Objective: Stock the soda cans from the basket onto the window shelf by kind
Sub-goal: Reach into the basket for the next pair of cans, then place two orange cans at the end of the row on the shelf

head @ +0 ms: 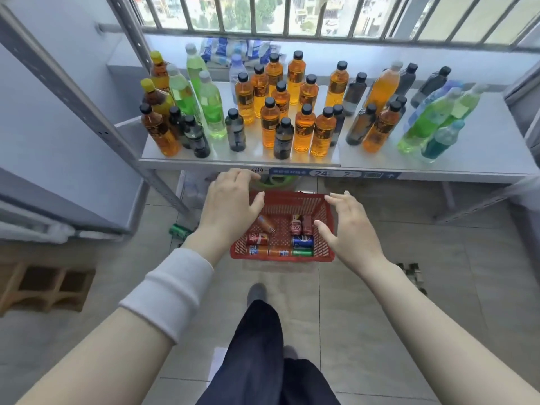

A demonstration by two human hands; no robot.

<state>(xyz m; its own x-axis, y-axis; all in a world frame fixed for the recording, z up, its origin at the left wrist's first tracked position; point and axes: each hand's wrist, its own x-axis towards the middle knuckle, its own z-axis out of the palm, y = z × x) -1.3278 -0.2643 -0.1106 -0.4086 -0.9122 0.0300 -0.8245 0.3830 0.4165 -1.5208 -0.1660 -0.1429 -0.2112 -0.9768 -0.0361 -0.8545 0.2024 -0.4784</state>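
- Floor (438, 287): pale tiles across the lower half of the frame, with the person's dark trouser legs (257, 355) at bottom centre.
- Window shelf (479, 153): a grey metal shelf spanning the upper half of the frame, below a barred window.
- Bottles (304, 133): these stand upright on the shelf in mixed clusters of orange, dark and green, from its left end to right of centre.
- Basket (292, 197): red plastic with latticed walls, it sits on the floor at frame centre, just in front of the shelf's front edge.
- Left hand (230, 206): held over the basket's left rim, with fingers spread and lightly bent. It holds nothing, and a white sleeve (172, 290) bands the forearm.
- Right hand (350, 229): held over the basket's right rim, with fingers spread and thumb apart. It holds nothing.
- Soda cans (258, 238): all are inside the basket, most lying on its bottom. Red ones lie at left and centre, orange ones along the near wall, and a blue can (303, 241) and a green can (302, 253) at lower right.
- Loose green cans (181, 230): on the floor, left of the basket.
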